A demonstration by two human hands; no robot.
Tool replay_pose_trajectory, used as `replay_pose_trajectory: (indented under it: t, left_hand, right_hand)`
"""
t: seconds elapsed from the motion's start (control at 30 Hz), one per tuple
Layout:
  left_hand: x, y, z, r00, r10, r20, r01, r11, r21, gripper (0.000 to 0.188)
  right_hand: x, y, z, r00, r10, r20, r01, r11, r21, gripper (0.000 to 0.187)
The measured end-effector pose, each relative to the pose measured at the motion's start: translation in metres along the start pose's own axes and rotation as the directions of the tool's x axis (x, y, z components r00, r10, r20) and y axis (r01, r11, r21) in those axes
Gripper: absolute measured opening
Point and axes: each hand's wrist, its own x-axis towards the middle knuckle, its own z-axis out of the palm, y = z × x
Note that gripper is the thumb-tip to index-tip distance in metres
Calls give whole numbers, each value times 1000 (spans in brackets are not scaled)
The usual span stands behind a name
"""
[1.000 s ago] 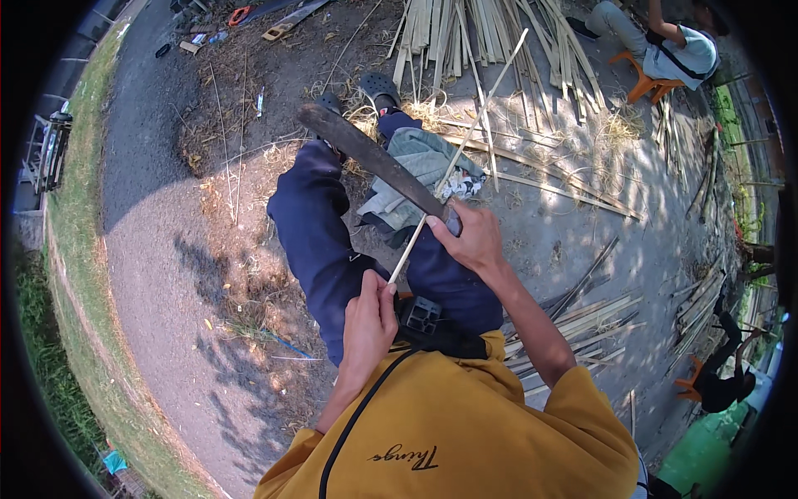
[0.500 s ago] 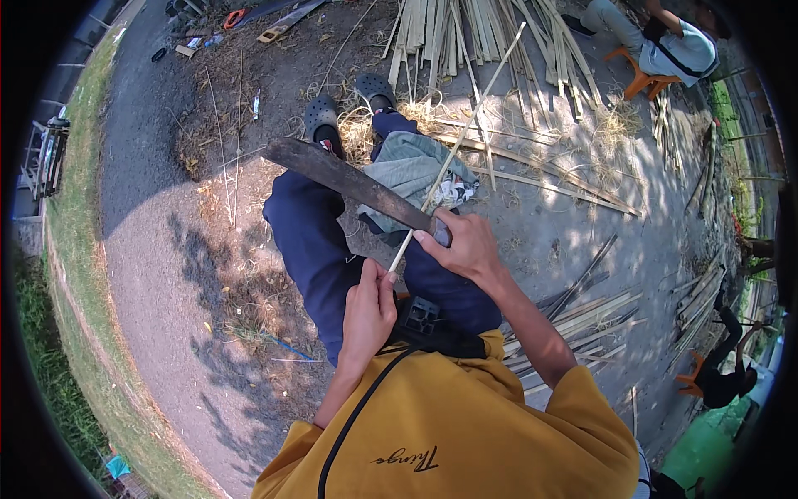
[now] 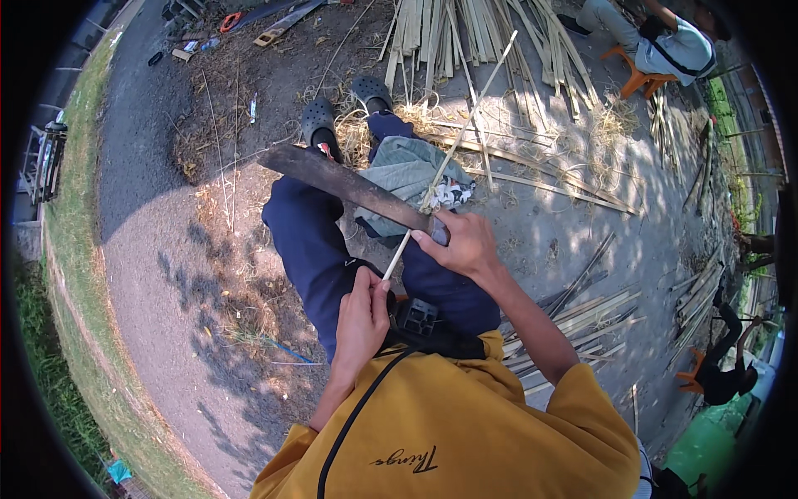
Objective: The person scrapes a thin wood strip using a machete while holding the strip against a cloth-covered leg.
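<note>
My right hand [image 3: 467, 243] is closed round the grip of a machete [image 3: 345, 185], whose broad dark blade points up and to the left over my lap. A thin pale stick [image 3: 453, 151], likely split bamboo, passes under the blade close to the grip and slants away to the far right. Its near end is pinched in the fingers of my left hand [image 3: 362, 312]. The blade crosses the stick and seems to touch it. Beneath the stick, a grey-green cloth [image 3: 403, 170] lies over my leg.
Long pale strips [image 3: 440, 33] are heaped beyond my feet. More strips [image 3: 582, 320] lie to my right. Curly shavings [image 3: 357, 137] surround my shoes. A handsaw [image 3: 283, 25] rests at the far left. One person [image 3: 673, 50] sits at the far right, another [image 3: 731, 366] at the right edge.
My left hand has drawn a little toward me and to the left, and the stick has slid with it under the blade. The machete and my right hand have hardly moved.
</note>
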Motion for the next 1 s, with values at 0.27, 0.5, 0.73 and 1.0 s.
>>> replay_pose_trajectory:
  t: [0.27,0.5,0.73,1.0]
  left_hand:
    - [7,-2,2,998,54,-29,-54,998,23,12]
    - [-1,5,0,1000,-12,4,12,999,39,12]
    - [1,10,-3,1000,-3,12,3,1000,28,13]
    - [6,2,5,996,77,-51,-75,996,41,13]
  right_hand:
    - [-7,-10,8,1000,0,-23,0,1000,10,47]
    - [-5,4,10,998,45,-39,-43,998,46,49]
    - [-5,7,7,999,28,-22,-27,999,34,48]
    - [-9,-5,9,999,14,-30,-14,1000,0,52]
